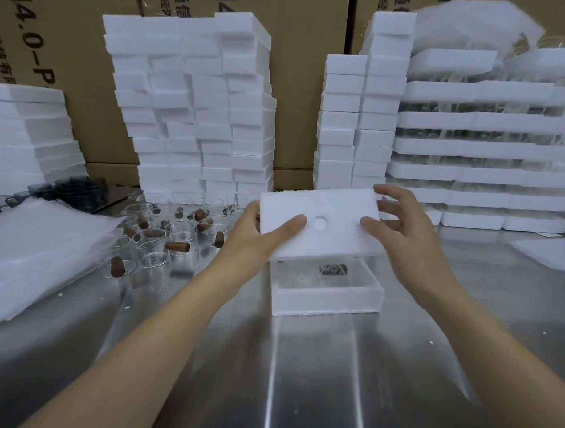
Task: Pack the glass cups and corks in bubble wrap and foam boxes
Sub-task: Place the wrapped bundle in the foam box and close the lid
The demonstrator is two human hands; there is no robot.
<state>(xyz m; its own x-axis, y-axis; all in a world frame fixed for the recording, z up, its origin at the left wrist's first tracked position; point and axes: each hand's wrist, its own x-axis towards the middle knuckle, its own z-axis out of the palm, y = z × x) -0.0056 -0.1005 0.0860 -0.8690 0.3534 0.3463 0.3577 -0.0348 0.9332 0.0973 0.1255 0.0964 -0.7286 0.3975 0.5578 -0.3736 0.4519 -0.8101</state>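
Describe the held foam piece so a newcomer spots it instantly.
On the steel table, an open foam box sits centre. Just above it, left hand and right hand hold a flat foam lid, the only piece showing a round dimple.

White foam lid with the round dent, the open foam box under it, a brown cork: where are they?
White foam lid with round dent [339, 209]: head view, flat top face.
Open white foam box [326, 300]: head view, front wall.
Brown cork [177, 246]: head view, side.
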